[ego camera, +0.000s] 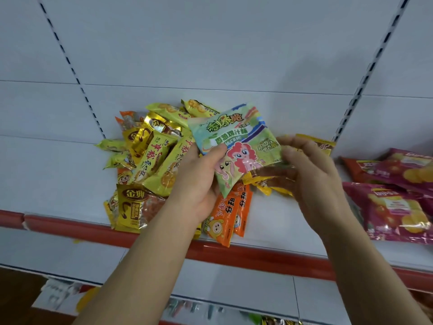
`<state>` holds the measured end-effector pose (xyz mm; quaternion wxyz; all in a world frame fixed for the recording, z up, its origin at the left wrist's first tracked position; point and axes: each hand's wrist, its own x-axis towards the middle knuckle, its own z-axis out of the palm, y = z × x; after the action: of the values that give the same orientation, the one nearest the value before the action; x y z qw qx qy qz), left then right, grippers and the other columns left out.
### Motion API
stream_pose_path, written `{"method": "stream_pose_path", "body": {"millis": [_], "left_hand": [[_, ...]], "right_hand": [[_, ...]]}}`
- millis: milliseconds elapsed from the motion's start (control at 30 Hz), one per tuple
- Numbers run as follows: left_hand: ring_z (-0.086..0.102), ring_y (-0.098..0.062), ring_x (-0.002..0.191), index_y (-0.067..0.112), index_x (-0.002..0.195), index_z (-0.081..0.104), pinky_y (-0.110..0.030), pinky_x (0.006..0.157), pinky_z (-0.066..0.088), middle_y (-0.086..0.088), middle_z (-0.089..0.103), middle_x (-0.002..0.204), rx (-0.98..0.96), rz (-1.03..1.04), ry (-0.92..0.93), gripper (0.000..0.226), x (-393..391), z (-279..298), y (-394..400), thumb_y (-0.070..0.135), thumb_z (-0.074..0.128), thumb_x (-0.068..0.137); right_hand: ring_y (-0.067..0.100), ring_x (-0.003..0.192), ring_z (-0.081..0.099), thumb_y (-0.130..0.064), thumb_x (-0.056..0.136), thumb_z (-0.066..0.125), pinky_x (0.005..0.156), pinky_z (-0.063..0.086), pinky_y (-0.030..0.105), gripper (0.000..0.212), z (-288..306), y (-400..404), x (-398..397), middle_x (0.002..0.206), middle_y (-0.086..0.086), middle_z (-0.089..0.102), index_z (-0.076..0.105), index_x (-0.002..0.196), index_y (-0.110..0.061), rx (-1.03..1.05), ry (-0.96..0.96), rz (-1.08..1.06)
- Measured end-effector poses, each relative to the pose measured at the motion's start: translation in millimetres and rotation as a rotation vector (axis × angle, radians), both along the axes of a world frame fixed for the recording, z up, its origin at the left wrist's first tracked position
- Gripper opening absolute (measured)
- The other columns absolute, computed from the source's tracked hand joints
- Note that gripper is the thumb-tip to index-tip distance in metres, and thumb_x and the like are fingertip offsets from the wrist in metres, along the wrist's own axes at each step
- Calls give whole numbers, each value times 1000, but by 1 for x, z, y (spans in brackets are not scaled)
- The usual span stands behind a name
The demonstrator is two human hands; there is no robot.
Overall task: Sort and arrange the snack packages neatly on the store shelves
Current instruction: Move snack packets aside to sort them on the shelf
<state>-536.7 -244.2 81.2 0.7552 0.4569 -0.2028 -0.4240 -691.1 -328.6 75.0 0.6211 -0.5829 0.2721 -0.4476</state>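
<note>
1. The left hand (pixel 199 181) grips a green cartoon packet (pixel 236 146) above the snack pile (pixel 150 160).
2. The right hand (pixel 311 174) pinches the packet's right edge.
3. Pink chip bags (pixel 396 202) lie right of the pile on the shelf (pixel 276 221).

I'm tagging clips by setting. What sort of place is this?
Most likely a small shop. A white metal shelf with a red front edge and slotted uprights holds a heap of snack packs, with chip bags alongside.
</note>
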Motion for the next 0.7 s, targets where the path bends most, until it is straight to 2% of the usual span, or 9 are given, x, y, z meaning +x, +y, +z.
{"method": "stream_pose_path", "body": {"millis": [100,200,267,367,433,500,600,700], "left_hand": [[75,-25,97,17,127,63,-38,75,61,-8,77,110,4,-3,-33,31,-9,-3,-4,6,58,98],[73,-28,103,17,128,61,-48,89,59,-8,76,113,-23,-8,-32,30,-21,-6,-19,16,59,98],[72,-30,107,15,131,57,-50,92,57,-9,74,117,-30,-61,-30,32,-37,-5,-36,26,56,101],[74,-29,102,16,129,57,-49,88,59,-8,75,113,-18,-126,-16,28,-77,-2,-61,28,52,104],[75,-28,97,16,128,57,-50,87,60,-8,76,112,-19,-154,-14,24,-107,-2,-78,23,51,105],[75,-28,95,15,127,55,-51,84,60,-9,75,112,-29,-162,-24,23,-135,-4,-93,19,50,105],[75,-21,85,20,115,59,-43,73,57,-4,77,105,-24,-171,-31,14,-177,-5,-118,16,52,103],[71,-10,70,22,100,62,-29,59,50,4,76,89,1,-173,-90,4,-226,-4,-146,22,58,101]], "right_hand": [[22,51,59,-6,99,60,49,47,32,11,-2,-3,-11,69,11,67,63,109,-5,-70,79,-69],[18,47,54,-7,95,67,45,46,29,9,-2,-9,-37,65,12,64,65,104,-5,-109,161,-150],[18,46,53,-13,96,67,44,44,30,9,-5,-16,-61,67,15,64,66,103,-6,-110,254,-131],[16,48,53,-19,98,64,45,44,28,12,-10,-24,-102,75,18,67,68,101,-8,-72,315,-174],[17,59,62,-25,92,71,53,51,30,18,-9,-27,-136,85,17,73,70,103,-11,-45,271,-245],[21,74,70,-25,78,81,66,57,30,35,-9,-28,-171,92,11,75,70,110,-14,-21,191,-263],[17,73,69,-21,73,78,73,57,30,43,-8,-37,-225,75,-5,73,68,114,-12,-24,118,-372],[19,67,66,-22,75,81,70,59,42,28,-11,-55,-282,63,-5,66,71,101,-19,-64,156,-569]]}}
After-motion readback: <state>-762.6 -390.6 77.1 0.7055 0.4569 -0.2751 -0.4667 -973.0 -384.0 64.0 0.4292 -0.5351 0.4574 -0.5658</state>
